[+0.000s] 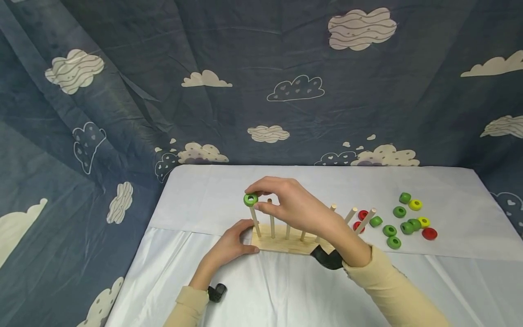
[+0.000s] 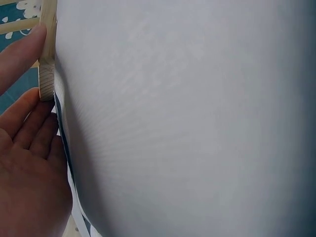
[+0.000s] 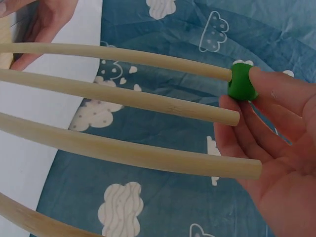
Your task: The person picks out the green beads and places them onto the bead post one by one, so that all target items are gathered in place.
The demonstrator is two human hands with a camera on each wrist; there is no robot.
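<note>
My right hand (image 1: 294, 206) pinches a green bead (image 1: 250, 200) between thumb and fingers. In the right wrist view the bead (image 3: 241, 81) meets the tip of a wooden peg (image 3: 212, 70); in the head view this is the leftmost peg of the row. The pegs stand up from a flat wooden base (image 1: 282, 244). At the base's left end my left hand (image 1: 233, 240) grips it, thumb along the near edge and fingers round the far side. The left wrist view shows the left hand (image 2: 29, 163) against the base's end (image 2: 46, 86). My right forearm hides part of the pegs.
Loose green beads (image 1: 389, 230), yellow beads (image 1: 415, 205) and red beads (image 1: 429, 234) lie right of the base on the white cloth (image 1: 196, 195). Black straps (image 1: 327, 258) show near my wrists. A dark cloud-print curtain (image 1: 245, 45) hangs behind the table.
</note>
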